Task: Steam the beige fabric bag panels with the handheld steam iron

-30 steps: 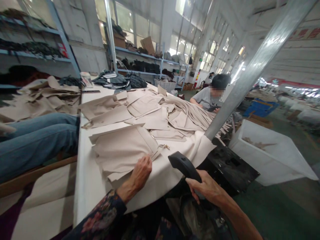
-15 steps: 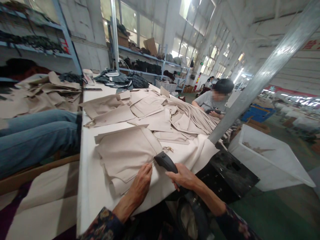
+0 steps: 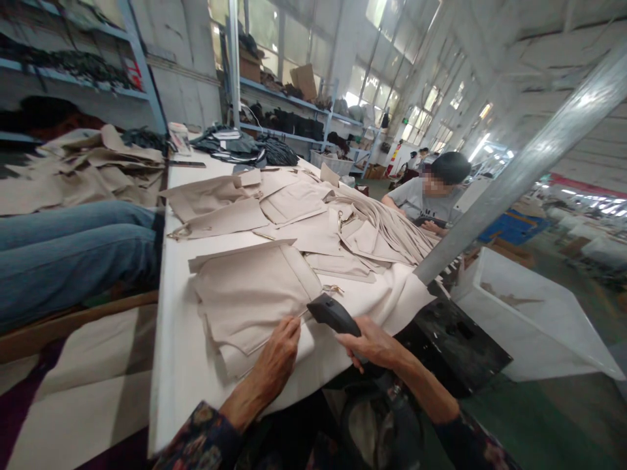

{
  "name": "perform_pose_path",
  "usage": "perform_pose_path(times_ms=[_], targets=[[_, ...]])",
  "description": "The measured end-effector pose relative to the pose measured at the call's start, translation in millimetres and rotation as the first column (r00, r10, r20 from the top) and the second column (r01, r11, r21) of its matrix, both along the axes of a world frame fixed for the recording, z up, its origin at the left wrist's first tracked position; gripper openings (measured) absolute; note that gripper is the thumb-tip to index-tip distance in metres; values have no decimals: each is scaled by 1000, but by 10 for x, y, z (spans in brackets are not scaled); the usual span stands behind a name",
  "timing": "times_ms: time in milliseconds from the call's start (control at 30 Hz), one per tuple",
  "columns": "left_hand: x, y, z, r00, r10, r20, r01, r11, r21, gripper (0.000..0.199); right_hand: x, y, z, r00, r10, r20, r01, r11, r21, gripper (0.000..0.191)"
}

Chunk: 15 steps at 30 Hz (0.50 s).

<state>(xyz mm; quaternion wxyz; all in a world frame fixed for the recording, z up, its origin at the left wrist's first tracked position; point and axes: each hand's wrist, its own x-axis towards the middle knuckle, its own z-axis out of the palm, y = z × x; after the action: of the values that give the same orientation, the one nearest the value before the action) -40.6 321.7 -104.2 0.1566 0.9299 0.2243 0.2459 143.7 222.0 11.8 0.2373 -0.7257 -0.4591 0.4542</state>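
Note:
A beige bag piece [image 3: 249, 297] with a folded top flap lies flat near the front of the white table. My left hand [image 3: 274, 359] pinches its near right edge between thumb and fingers. In my right hand [image 3: 377, 346] is a black hand-held tool [image 3: 333, 314] that looks like a hot-air gun, fingers wrapped round its handle. The tool's wide head points left at the bag's edge, just right of my left fingertips; whether it touches cannot be told. A small metal clasp [image 3: 333, 288] lies just beyond the tool's head.
More beige bag pieces [image 3: 304, 222] and long straps [image 3: 392, 225] cover the table's middle. A metal pole [image 3: 499, 183] slants up at the right, near a white bin [image 3: 539, 320]. Someone's jeans-clad legs [image 3: 83, 254] are at the left; a co-worker [image 3: 431, 189] sits beyond the straps.
The view has shifted slightly, so most things appear a little farther right. My left hand still pinches the bag edge, and my right hand still grips the tool beside it.

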Motion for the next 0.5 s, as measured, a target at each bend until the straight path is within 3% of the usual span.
perform_pose_path(times_ms=[200, 300, 367, 400, 467, 500], targets=[[-14, -32, 64, 1000, -17, -26, 17, 1000, -13, 39, 44, 323, -26, 995, -96, -4, 96, 987, 127, 24], [-55, 128, 277, 984, -146, -106, 132, 983, -131, 33, 80, 341, -19, 997, -26, -74, 37, 988, 150, 23], [-71, 392, 507, 971, -199, -133, 169, 963, -210, 31, 88, 305, -76, 994, 3, -113, 13, 990, 143, 21], [-67, 571, 632, 979, -165, -121, 135, 966, -221, 29, 88, 284, -119, 992, 5, -125, 13, 990, 139, 20], [-33, 987, 852, 994, 108, 2, -106, 983, -152, 21, 89, 244, -213, 990, -8, -142, 28, 990, 140, 20], [-7, 1200, 932, 969, 238, 61, -227, 962, -151, 21, 90, 227, -255, 989, -11, -145, 32, 989, 145, 21]])
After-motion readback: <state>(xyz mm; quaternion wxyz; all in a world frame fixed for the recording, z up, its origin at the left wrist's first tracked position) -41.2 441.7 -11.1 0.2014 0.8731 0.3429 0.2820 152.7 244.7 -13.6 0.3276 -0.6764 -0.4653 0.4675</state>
